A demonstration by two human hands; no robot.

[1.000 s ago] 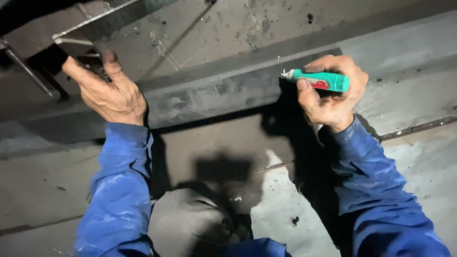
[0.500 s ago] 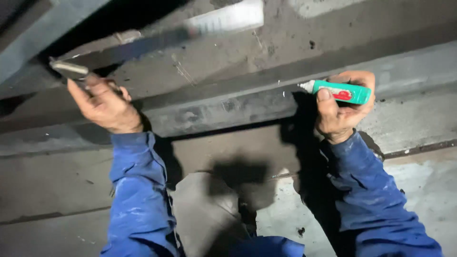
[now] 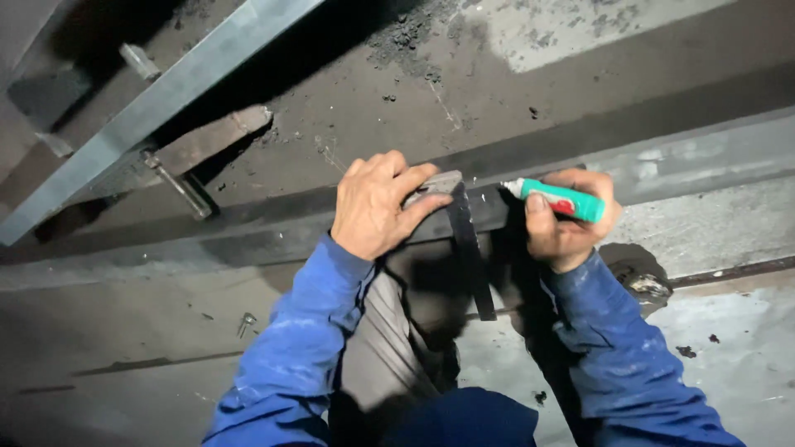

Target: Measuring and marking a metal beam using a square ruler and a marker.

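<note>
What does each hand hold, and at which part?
The right hand grips a green marker by its barrel. The left hand presses the top end of a metal square on the beam.

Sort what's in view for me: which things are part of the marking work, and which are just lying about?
In use:
- left hand, pressing a steel square against the dark steel beam
- right hand, holding a green marker with its tip at the beam beside the square

Lying about:
- light steel bar, upper left
- small bolt on the floor
- dark grit near the top

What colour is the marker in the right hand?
Green marker with a red patch and white tip, in the head view.
</note>
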